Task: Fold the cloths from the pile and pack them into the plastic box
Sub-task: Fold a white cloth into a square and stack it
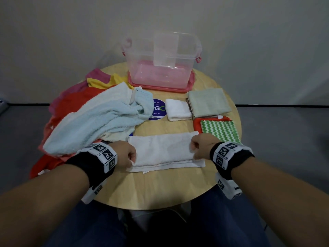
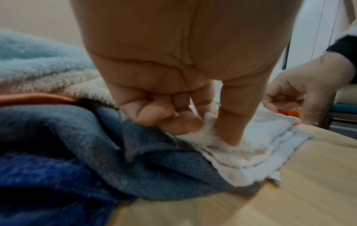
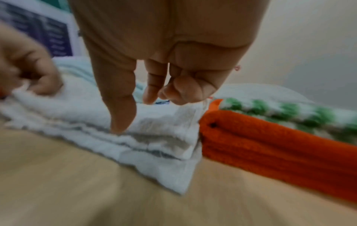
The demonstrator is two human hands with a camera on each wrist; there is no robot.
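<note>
A white cloth point(image 1: 162, 151), folded into a long strip, lies across the near part of the round wooden table point(image 1: 160, 188). My left hand point(image 1: 130, 158) pinches its left end between thumb and forefinger, seen close in the left wrist view point(image 2: 210, 126). At the strip's right end my right hand point(image 1: 193, 148) has curled fingers on the top layer and its thumb point(image 3: 121, 122) down on the front edge. The clear plastic box point(image 1: 162, 56) stands at the far side on its pink lid point(image 1: 158, 87). The unfolded pile, topped by a light blue towel point(image 1: 99, 118), lies at the left.
Folded cloths sit at the right: a small white one point(image 1: 178, 109), a pale green one point(image 1: 208, 102), and a green zigzag one point(image 1: 219, 130) on an orange one point(image 3: 270, 149). Red, yellow and pink cloths point(image 1: 99, 79) hang over the table's left edge. A blue sticker point(image 1: 158, 109) marks the middle.
</note>
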